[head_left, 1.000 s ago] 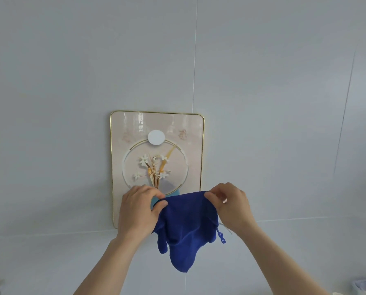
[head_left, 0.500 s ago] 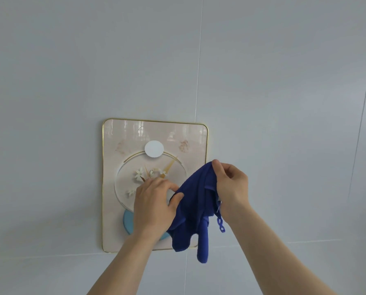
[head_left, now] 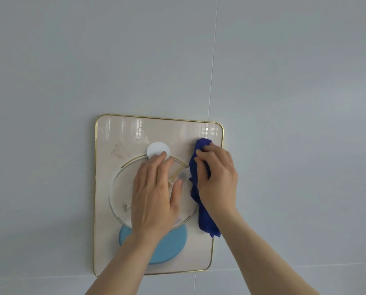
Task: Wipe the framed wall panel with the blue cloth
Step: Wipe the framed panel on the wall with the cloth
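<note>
Two bare forearms enter from the bottom edge and reach up to the framed wall panel (head_left: 105,241), which serves as the reference for all positions below.

Left hand (head_left: 154,196): laid flat, palm toward the panel, over the panel's centre. The fingers (head_left: 148,171) are extended and held together, gripping nothing. The fingertips reach the lower edge of the white disc (head_left: 156,149), and the thumb is spread toward the panel's right half. This hand covers most of the floral motif (head_left: 177,174) inside the gold ring (head_left: 133,161); only small parts of the motif show beside the thumb and at the hand's left side.

Right hand (head_left: 217,184): positioned on the panel's right half, close to the right frame edge. The fingers are curled over the blue cloth (head_left: 195,184) and hold it bunched against the panel surface. A fold of cloth projects above the fingertips, in the panel's upper right area. The remainder hangs along the palm and wrist, ending just above the panel's lower right area.

Panel: rectangular, rounded corners, thin gold frame, glossy pale face with reflections along the top. A light blue disc (head_left: 167,250) sits in the lower centre, partly hidden by the left forearm.

Wall (head_left: 284,81): pale grey tiles with thin joints surround the panel on all sides.
</note>
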Available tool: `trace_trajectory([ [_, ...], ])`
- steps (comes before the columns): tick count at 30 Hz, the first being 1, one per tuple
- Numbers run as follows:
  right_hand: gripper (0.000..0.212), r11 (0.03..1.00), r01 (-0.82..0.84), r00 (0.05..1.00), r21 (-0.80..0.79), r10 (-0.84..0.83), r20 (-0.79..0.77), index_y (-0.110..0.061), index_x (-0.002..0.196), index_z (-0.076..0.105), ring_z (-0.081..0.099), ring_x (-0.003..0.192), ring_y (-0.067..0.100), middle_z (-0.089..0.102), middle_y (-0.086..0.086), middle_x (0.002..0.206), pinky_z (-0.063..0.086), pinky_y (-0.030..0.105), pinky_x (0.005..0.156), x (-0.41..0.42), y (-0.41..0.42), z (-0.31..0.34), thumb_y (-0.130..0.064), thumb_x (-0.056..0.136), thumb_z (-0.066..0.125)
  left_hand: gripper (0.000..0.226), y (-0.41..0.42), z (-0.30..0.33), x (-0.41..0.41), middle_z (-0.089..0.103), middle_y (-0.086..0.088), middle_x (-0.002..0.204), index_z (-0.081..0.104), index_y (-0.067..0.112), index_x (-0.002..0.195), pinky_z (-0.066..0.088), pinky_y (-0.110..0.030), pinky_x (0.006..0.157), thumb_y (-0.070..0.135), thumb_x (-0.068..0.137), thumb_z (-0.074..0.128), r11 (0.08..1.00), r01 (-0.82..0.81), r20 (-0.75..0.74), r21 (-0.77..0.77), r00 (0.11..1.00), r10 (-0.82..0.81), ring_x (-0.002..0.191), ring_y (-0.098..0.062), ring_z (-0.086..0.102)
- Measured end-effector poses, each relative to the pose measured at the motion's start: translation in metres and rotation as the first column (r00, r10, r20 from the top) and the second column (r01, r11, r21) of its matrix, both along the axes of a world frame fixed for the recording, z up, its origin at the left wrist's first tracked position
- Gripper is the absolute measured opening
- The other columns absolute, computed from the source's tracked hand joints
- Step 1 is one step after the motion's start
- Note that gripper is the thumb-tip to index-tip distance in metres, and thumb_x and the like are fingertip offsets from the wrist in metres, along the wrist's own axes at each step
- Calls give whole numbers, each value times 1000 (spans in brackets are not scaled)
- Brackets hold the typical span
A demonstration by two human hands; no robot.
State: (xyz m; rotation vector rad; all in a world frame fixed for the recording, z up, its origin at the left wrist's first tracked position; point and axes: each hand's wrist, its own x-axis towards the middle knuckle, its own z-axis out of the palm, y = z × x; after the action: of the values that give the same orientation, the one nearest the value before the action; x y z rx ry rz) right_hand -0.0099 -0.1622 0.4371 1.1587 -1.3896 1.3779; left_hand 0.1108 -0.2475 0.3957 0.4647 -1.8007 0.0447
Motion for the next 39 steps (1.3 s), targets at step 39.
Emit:
trace_trajectory([
  [39,56,915,332,879,229,-212,-428,-1,134,64,48,144,41,57,18,147,46,54,114,-47,2,-178,16,83,49,67,-56,-14,-50,23,-6,174,23,11,164,13,-47,133,46,108,21,923,-164,-48,-349,986,157,163,-25,16],
])
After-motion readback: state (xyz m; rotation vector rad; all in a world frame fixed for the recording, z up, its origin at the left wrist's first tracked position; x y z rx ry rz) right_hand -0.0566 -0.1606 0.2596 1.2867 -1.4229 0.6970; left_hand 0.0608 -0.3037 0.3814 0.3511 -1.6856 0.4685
